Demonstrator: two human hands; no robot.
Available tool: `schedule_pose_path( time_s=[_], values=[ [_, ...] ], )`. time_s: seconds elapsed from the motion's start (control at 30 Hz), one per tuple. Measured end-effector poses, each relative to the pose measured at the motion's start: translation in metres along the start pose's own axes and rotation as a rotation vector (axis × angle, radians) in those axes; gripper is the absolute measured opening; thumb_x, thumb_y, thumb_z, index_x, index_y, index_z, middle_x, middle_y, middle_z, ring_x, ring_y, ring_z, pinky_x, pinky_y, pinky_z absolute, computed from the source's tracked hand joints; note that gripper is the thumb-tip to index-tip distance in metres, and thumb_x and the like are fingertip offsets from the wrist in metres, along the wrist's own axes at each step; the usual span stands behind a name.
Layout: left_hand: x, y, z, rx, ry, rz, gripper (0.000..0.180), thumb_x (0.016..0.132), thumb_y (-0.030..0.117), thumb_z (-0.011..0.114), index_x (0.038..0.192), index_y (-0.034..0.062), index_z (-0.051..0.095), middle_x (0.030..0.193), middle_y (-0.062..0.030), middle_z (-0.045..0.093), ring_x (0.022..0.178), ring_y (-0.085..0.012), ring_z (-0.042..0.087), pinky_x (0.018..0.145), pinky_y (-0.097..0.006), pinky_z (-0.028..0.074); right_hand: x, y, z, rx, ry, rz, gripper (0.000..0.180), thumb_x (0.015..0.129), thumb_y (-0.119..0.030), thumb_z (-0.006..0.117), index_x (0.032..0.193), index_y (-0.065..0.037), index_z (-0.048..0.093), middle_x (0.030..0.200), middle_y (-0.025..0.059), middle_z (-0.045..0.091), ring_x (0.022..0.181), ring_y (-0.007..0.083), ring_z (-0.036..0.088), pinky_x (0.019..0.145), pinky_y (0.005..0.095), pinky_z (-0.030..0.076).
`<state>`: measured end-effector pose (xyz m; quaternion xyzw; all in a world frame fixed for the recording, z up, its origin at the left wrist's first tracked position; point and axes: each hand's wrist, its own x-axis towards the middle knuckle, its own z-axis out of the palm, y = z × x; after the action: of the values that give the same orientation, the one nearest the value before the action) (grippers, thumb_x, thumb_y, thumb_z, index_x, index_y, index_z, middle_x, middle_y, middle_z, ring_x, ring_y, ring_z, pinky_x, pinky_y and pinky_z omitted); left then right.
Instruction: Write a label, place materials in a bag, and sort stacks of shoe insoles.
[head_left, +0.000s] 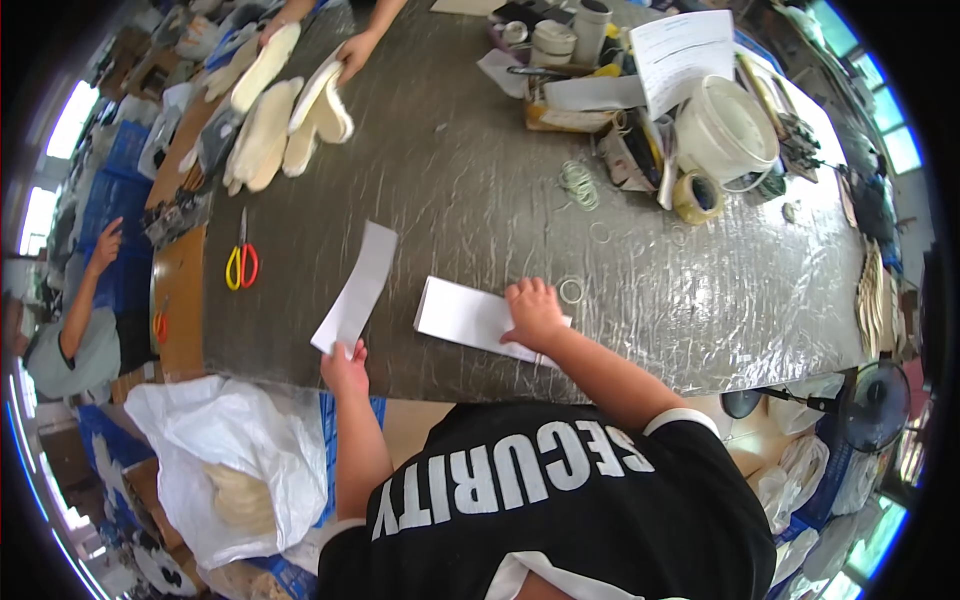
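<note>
My left hand (345, 368) pinches the lower end of a white paper strip (362, 285) and holds it slanting over the dark tabletop. To its right lies a stack of white paper strips (462, 312). My right hand (535, 315) is on the stack's right end, its thumb toward the near edge and its fingers curled over the far side. A thin rubber band (571, 291) lies just beyond those fingers. Scissors with yellow and red handles (241, 266) rest left of the held strip.
Across the table a co-worker's hands (362, 50) handle cream insoles (265, 135). Green rubber bands (578, 185), a tape roll (697, 197) and a white bucket (725, 130) occupy the far right. A white sack (230, 480) stands below the near left edge; a fan (875, 405) is at right.
</note>
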<state>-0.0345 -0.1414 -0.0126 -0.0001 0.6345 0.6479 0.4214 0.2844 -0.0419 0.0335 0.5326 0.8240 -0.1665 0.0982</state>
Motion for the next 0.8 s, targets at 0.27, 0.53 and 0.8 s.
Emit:
schedule_pose_path(
  time_s=[0.27, 0.53, 0.8],
  values=[
    [0.0, 0.001, -0.003, -0.086, 0.044, -0.14, 0.026, 0.088, 0.012, 0.051, 0.112, 0.0031, 0.049, 0.092, -0.011, 0.058, 0.069, -0.0213, 0.06, 0.055, -0.03, 0.048, -0.03, 0.01, -0.026, 0.499, -0.087, 0.003, 0.036, 0.076, -0.009, 0.057, 0.108, -0.008, 0.041, 0.083, 0.0184, 0.063, 0.082, 0.0355, 0.061, 0.071, 0.0444, 0.047],
    [-0.03, -0.006, 0.059, 0.113, -0.475, -0.243, 0.023, 0.089, 0.011, 0.05, 0.11, 0.0028, 0.051, 0.087, -0.0102, 0.061, 0.064, -0.02, 0.06, 0.05, -0.028, 0.047, -0.065, 0.174, -0.068, 0.694, 0.29, 0.325, 0.06, 0.071, -0.007, 0.064, 0.125, -0.015, 0.041, 0.087, 0.0188, 0.063, 0.081, 0.0353, 0.061, 0.075, 0.04, 0.048],
    [-0.056, -0.016, 0.139, 0.475, -0.673, -0.099, 0.022, 0.091, 0.013, 0.047, 0.11, 0.0043, 0.051, 0.092, -0.0072, 0.061, 0.07, -0.0155, 0.059, 0.054, -0.026, 0.048, -0.044, 0.146, -0.044, 0.621, 0.594, 0.105, 0.039, 0.075, -0.013, 0.065, 0.111, -0.005, 0.054, 0.11, 0.0174, 0.054, 0.108, 0.0343, 0.048, 0.091, 0.0402, 0.039]
  ],
)
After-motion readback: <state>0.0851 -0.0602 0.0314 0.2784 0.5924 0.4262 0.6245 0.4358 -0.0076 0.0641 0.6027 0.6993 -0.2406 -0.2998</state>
